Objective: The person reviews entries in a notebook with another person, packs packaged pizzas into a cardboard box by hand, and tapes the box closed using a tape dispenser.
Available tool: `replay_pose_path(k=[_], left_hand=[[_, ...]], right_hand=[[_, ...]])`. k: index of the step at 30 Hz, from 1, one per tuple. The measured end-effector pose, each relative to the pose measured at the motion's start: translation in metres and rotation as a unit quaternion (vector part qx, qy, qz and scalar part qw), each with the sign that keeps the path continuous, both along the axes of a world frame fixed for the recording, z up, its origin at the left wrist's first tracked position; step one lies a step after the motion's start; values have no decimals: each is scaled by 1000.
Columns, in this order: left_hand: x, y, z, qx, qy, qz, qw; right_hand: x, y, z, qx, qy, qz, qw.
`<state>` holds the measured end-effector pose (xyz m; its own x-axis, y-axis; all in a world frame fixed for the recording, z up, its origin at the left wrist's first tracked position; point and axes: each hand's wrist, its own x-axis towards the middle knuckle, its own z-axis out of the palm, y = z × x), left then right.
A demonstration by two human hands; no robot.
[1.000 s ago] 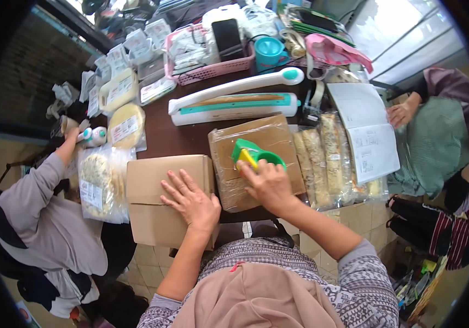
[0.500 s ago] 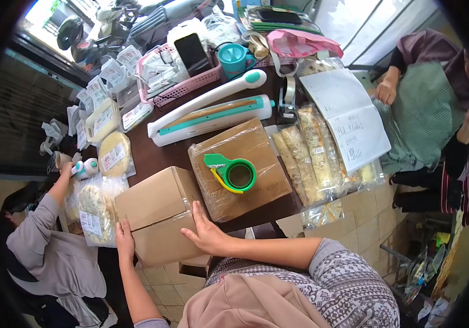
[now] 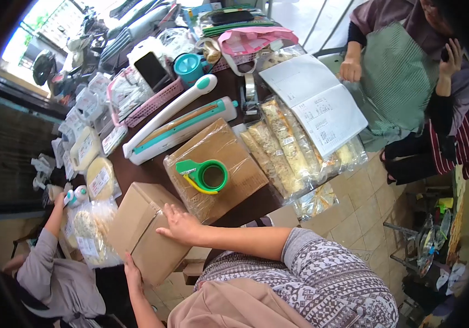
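Observation:
A closed brown cardboard box (image 3: 152,240) is tilted at the table's near edge. My left hand (image 3: 133,274) presses its near left side with the fingers stretched out. My right hand (image 3: 181,225) lies on the top at its right side, fingers spread. Just beyond stands a second, larger box (image 3: 234,175) wrapped in clear film. On that box lies a green tape dispenser (image 3: 212,175) with a yellow part. To the left of my box are round flatbreads in clear bags (image 3: 89,235).
A white and teal sealer (image 3: 182,131) lies behind the boxes. Bagged rolls (image 3: 283,147) and an open notebook (image 3: 316,104) are at the right. A pink basket (image 3: 152,104) stands farther back. One person (image 3: 404,82) is at right, another (image 3: 62,273) at left.
The held box has turned and tilted between my hands. My right hand has shifted up its top, and my left hand lower along its side. The whole view has swung, moving the table leftward.

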<state>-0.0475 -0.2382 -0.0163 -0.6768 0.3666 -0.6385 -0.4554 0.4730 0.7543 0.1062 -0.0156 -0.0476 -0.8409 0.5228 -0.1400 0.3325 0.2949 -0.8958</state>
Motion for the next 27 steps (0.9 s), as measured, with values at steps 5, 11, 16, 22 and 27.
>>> replay_pose_path(k=[5, 11, 16, 22, 27], left_hand=[[16, 38, 35, -292, 456, -128, 831], [70, 103, 41, -249, 606, -292, 696], [72, 104, 19, -324, 544, -320, 705], [64, 87, 15, -298, 542, -338, 709], [64, 88, 15, -273, 570, -348, 692]], right_hand=[[38, 19, 33, 112, -49, 21, 992], [135, 123, 12, 251, 49, -292, 922], [138, 126, -68, 188, -48, -303, 933], [128, 143, -53, 38, -30, -297, 954], [113, 190, -93, 146, -104, -260, 949]])
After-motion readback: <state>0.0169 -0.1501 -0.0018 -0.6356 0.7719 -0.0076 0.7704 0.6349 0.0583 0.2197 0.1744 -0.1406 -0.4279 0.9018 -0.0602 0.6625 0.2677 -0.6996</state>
